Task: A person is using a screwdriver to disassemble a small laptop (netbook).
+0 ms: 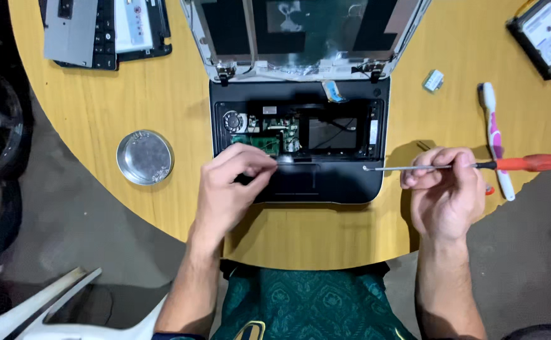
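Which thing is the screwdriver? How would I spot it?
Find the round wooden table and the opened laptop on it. At the laptop's right edge, the right hand holds the screwdriver. Its handle is red, unlike the white-and-pink toothbrush it crosses.

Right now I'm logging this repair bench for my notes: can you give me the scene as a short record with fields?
surface: round wooden table
main item: opened laptop, keyboard removed, circuit board exposed
left hand: fingers on the laptop's palm rest
right hand: holds red-handled screwdriver, tip at laptop's right edge
nearby: round metal tin, toothbrush, hard drive
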